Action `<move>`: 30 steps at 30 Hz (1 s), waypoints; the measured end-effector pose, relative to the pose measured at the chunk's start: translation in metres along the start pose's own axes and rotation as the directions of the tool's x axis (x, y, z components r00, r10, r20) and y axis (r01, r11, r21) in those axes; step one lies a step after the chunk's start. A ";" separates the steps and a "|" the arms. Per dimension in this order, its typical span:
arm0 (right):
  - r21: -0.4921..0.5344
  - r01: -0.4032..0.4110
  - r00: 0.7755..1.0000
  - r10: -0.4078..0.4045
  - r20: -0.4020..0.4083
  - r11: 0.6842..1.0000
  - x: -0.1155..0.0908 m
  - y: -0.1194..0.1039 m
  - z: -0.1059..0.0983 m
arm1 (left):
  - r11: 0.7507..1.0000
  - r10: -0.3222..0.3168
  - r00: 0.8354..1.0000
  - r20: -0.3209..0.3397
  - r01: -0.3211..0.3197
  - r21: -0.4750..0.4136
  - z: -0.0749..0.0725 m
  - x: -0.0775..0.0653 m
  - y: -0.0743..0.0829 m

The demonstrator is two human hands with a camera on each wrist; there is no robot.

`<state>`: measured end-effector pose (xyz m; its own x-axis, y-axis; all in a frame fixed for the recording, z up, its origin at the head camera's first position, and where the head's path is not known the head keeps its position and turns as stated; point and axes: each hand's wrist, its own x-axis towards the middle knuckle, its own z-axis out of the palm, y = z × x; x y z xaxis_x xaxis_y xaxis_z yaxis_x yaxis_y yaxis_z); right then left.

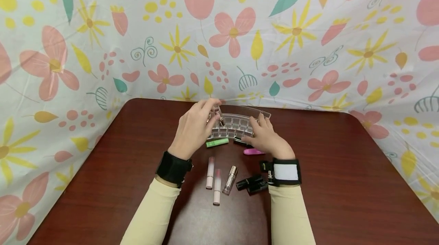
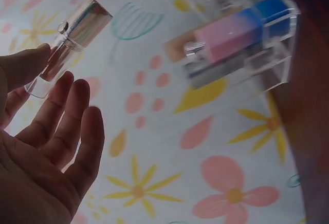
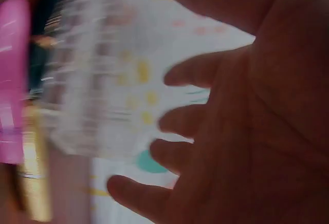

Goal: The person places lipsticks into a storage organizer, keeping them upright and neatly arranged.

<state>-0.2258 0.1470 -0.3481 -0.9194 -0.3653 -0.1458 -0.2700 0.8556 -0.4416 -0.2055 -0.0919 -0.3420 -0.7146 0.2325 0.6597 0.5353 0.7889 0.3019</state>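
My left hand (image 1: pixel 193 127) pinches a lipstick tube (image 2: pixel 85 23) with a shiny rose-gold body and a clear end, thumb against fingertips, over the left side of a clear curved lipstick organizer (image 1: pixel 236 122). In the left wrist view, a pink-and-blue tube (image 2: pixel 231 35) sits in a compartment at the organizer's end. My right hand (image 1: pixel 266 137) is at the organizer's right side, fingers spread and loosely bent, with nothing in its palm in the right wrist view. Just in front of the organizer lie a green tube (image 1: pixel 217 143), a black tube (image 1: pixel 240 141) and a pink tube (image 1: pixel 253 151).
Nearer me on the brown table (image 1: pixel 137 168) lie two pale pink tubes (image 1: pixel 210 172), a gold-and-clear lipstick (image 1: pixel 230 180) and two black tubes (image 1: pixel 257 188). A flower-patterned cloth (image 1: pixel 233 66) hangs right behind the organizer.
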 end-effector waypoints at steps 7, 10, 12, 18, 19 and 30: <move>-0.069 -0.067 0.989 0.075 0.129 0.995 0.014 0.016 0.027 | 0.998 -0.009 1.000 0.014 0.008 0.068 0.024 -0.007 -0.016; -0.073 -0.078 0.983 0.089 0.160 0.994 0.015 0.018 0.030 | 0.997 -0.006 1.000 0.020 0.004 0.080 0.030 -0.008 -0.023; -0.074 -0.072 0.982 0.083 0.171 0.995 0.016 0.019 0.031 | 0.996 -0.008 0.999 0.031 0.006 0.085 0.033 -0.010 -0.027; -0.064 -0.054 0.978 0.066 0.197 0.996 0.018 0.021 0.033 | 0.996 -0.008 0.997 0.077 0.002 0.086 0.041 -0.014 -0.035; -0.072 -0.051 0.979 0.064 0.192 0.996 0.019 0.024 0.035 | 0.996 -0.005 0.997 0.080 -0.002 0.088 0.042 -0.014 -0.035; -0.014 -0.040 0.977 0.042 0.210 0.999 0.019 0.024 0.034 | 0.994 0.000 0.997 0.081 -0.009 0.107 0.047 -0.016 -0.038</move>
<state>-0.2397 0.1480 -0.3912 -0.8493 -0.3977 -0.3471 -0.2365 0.8746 -0.4234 -0.2352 -0.0986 -0.3965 -0.7488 0.2779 0.6017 0.4902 0.8432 0.2206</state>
